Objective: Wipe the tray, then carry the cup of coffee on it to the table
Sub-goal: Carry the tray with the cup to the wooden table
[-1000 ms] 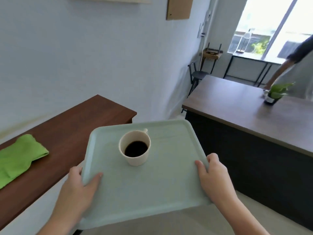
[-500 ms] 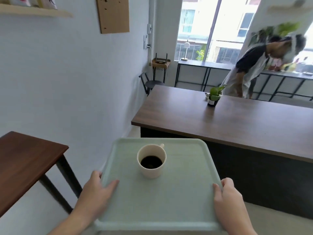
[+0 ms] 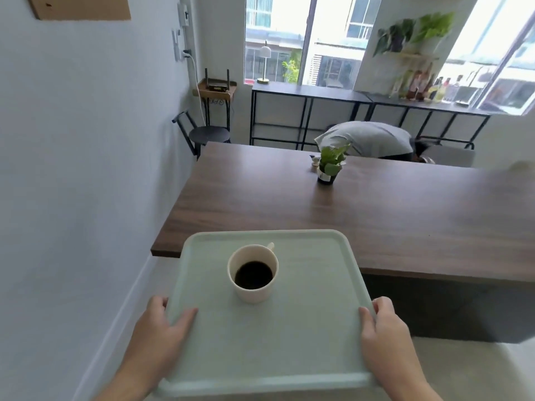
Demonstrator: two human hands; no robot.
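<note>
While 2 hands (image 3: pixel 157 331) (image 3: pixel 385 334) grip tray (image 3: pixel 260 348) edges | cup (image 3: pixel 252 273) upright | no legible writing

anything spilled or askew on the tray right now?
Nothing stands out. The cream ceramic cup of black coffee stands upright near the middle of the pale green plastic tray, with no drips visible around it. The left hand and right hand grip opposite edges, holding it roughly level before the dark wooden table.

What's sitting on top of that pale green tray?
Only a cream cup with dark coffee in it stands on the tray, near its middle. The left hand and right hand grip the side rims; the fingers beneath are hidden.
</note>
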